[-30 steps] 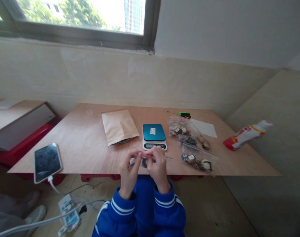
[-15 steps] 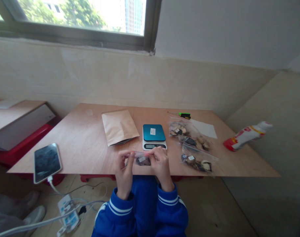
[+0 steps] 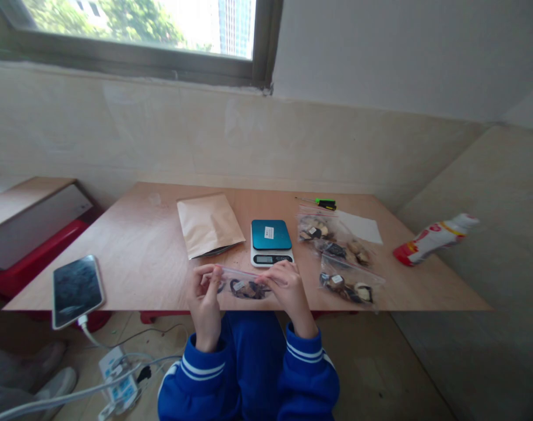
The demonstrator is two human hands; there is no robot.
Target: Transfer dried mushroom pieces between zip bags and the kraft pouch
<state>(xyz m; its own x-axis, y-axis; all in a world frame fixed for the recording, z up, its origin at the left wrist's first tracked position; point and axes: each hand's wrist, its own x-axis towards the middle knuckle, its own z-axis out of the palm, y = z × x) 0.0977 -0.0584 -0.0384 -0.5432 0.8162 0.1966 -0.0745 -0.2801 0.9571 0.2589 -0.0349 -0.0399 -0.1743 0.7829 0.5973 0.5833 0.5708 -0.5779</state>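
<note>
Above the near edge of a wooden bench (image 3: 156, 245), the left hand (image 3: 206, 301) and right hand (image 3: 288, 287) pinch opposite ends of a clear zip bag (image 3: 249, 289) holding dark pieces, just before a blue-topped scale (image 3: 272, 237); filled bags (image 3: 348, 283) lie to the right.

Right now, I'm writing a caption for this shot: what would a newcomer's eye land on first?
Probably the blue-topped scale mid-table, just beyond the left hand and right hand, which hold a clear zip bag of dark pieces. Next, the red-and-white bottle at the table's right side.
</note>
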